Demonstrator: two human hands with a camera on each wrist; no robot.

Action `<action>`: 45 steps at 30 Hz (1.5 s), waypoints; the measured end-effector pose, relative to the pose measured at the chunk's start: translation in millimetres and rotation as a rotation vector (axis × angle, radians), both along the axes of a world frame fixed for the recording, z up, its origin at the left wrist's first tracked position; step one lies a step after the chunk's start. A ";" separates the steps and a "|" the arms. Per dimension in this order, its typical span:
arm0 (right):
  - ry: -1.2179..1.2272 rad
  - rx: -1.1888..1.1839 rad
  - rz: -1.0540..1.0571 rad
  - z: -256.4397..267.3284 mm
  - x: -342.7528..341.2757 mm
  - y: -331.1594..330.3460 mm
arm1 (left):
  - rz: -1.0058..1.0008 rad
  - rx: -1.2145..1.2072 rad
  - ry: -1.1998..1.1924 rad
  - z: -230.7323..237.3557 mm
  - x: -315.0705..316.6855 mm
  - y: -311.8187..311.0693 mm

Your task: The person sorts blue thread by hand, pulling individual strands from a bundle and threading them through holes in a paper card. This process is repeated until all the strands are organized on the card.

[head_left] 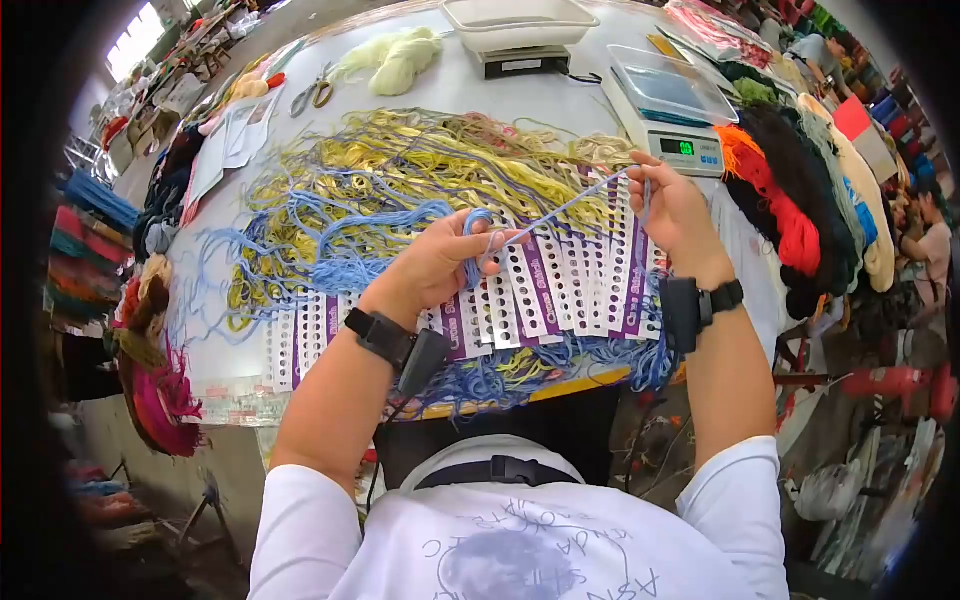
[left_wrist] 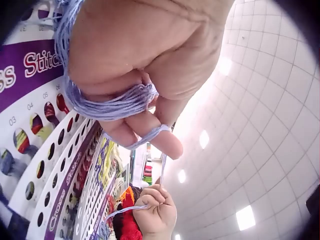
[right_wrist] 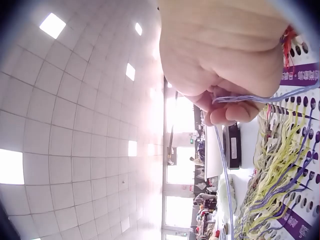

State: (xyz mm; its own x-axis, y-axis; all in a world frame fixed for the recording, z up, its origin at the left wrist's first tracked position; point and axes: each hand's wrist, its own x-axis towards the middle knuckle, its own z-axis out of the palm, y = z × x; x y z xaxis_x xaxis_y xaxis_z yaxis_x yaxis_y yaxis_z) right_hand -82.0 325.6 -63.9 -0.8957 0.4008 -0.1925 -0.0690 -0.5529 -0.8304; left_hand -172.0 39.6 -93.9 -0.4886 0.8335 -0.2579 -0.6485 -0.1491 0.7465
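My left hand (head_left: 437,262) grips a bundle of light blue thread (left_wrist: 115,103), its fingers curled round the strands, one strand looped over a fingertip. To its right and higher, my right hand (head_left: 672,205) pinches a strand (right_wrist: 227,175) that stretches taut between the hands; a tail hangs from the right hand. Beneath them lie white and purple punched cards (head_left: 545,290) printed "Cross Stitch". More blue thread (head_left: 350,270) spreads left of the left hand, over yellow-green and grey-purple threads (head_left: 400,150).
A scale reading 0.0 (head_left: 672,148) holds a clear tray at the right, near red and black yarn (head_left: 795,235). Farther back are another scale with a white tray (head_left: 520,22), a pale green skein (head_left: 400,62) and scissors (head_left: 322,93). Papers (head_left: 235,135) lie at the left.
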 end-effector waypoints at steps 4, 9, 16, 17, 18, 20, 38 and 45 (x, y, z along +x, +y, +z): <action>-0.083 0.092 -0.070 -13.4 -7.9 3.1 | -0.011 -0.033 0.100 5.7 -0.5 4.8; 0.002 1.847 -0.412 -19.9 8.2 -58.7 | 0.185 -0.168 0.431 12.6 0.3 10.4; -0.260 1.492 0.108 -25.1 23.3 -150.5 | 0.271 -0.165 0.640 30.2 5.0 -0.3; -0.261 1.487 0.105 -27.9 22.2 -150.1 | 0.267 -0.168 0.643 32.5 5.2 -6.9; -0.312 1.443 0.111 -29.7 21.6 -149.2 | 0.277 -0.203 0.639 35.5 4.8 -14.5; -0.340 1.409 0.095 -36.9 21.0 -145.8 | 0.324 -0.256 0.577 41.3 5.5 -27.5; -0.470 1.315 0.131 -39.7 19.6 -147.9 | 1.030 -0.242 0.425 90.5 -227.3 -227.1; -0.295 1.191 0.183 -22.4 34.2 -149.3 | 0.556 -0.600 0.797 92.2 -101.6 -131.8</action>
State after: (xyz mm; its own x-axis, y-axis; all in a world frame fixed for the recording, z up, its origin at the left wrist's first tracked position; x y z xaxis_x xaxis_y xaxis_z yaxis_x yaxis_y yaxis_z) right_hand -47.8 176.3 -86.4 -0.9412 0.3378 0.0025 0.2040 0.5744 -0.7927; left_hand -273.6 -92.2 -1.7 -0.9548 0.2973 0.0076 0.0861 0.2520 0.9639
